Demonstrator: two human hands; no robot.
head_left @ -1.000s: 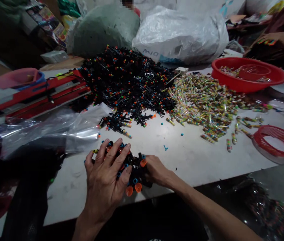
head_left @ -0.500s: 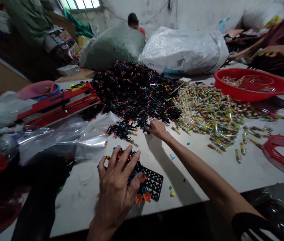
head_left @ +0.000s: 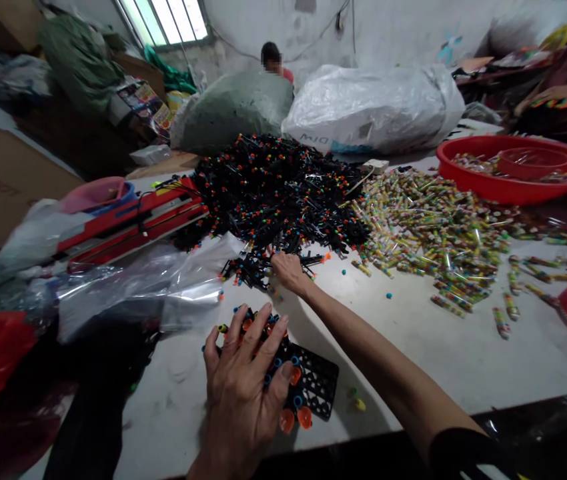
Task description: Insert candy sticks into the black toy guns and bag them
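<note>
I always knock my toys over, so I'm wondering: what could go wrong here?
The yellow piece lies near the edge of the white table, so a bump from the right arm might send it off.

The orange cup-shaped pieces stick out beyond the left hand, so they might get knocked.

The right hand is at the tangled black toy parts, so some might snag together.
</note>
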